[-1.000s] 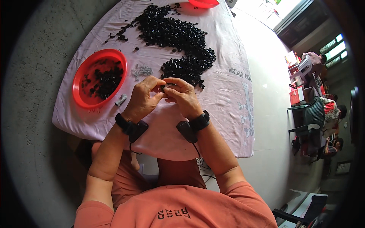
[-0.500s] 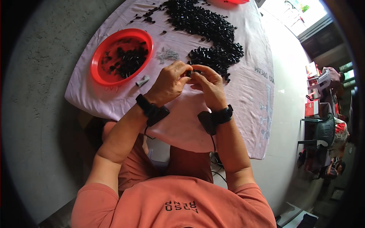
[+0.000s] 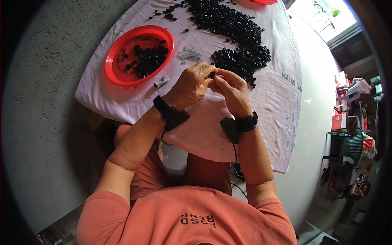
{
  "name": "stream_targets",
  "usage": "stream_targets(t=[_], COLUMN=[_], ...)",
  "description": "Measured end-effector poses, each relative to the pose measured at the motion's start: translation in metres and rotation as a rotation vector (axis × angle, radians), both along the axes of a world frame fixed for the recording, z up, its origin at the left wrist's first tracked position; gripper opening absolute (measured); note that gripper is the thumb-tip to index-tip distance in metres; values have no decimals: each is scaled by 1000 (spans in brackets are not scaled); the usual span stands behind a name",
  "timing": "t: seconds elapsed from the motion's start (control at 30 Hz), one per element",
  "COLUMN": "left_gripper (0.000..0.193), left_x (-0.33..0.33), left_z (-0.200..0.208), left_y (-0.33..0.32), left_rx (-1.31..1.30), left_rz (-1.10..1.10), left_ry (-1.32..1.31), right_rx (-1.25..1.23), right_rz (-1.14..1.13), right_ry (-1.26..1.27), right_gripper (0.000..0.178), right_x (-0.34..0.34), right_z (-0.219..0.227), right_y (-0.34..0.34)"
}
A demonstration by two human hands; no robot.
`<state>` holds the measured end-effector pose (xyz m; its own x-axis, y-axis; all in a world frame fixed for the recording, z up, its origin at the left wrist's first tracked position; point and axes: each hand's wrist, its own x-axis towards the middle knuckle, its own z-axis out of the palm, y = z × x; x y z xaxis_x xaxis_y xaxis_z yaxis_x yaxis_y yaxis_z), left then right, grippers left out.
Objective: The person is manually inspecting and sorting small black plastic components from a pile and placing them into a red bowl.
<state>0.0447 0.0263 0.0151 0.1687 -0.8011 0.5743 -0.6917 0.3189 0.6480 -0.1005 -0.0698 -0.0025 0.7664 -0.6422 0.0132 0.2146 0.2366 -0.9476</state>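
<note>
My left hand (image 3: 192, 84) and my right hand (image 3: 233, 92) meet fingertip to fingertip over the near part of the table. Pinched between them is a small black piece (image 3: 212, 75), mostly covered by the fingers. Just beyond my right hand spreads a large heap of small black pieces (image 3: 237, 61). A little pile of thin silvery pins (image 3: 189, 55) lies beyond my left hand. Left of that hand, a short grey tool-like cylinder with a dark end (image 3: 161, 82) rests on the cloth. Farther left stands a red basin (image 3: 109, 67) holding more black pieces (image 3: 147, 60).
A pale pink cloth (image 3: 269, 134) covers the table. Part of another red container (image 3: 263, 1) shows at the far edge. To the right are a green plastic chair (image 3: 351, 145) and a person (image 3: 363, 87) in the background. Cables hang from my wrist straps (image 3: 247, 122).
The whole view has shifted slightly, so table and hands appear farther right. Both hands stay together on the small black piece, with the fingers slightly rearranged.
</note>
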Motion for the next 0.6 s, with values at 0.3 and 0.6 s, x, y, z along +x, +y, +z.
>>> stream_targets(t=[0.3,0.6], left_gripper=[24,22], left_x=[1,23], left_z=[1,-12], left_y=[-2,-4], left_rx=[-38,-17], left_rz=[12,303], left_ry=[21,-32], right_rx=[-104,-205], right_rz=[-11,-251], right_ry=[-5,168], right_gripper=[31,15], right_x=[1,-14], right_z=[-3,4], right_y=[-4,-22])
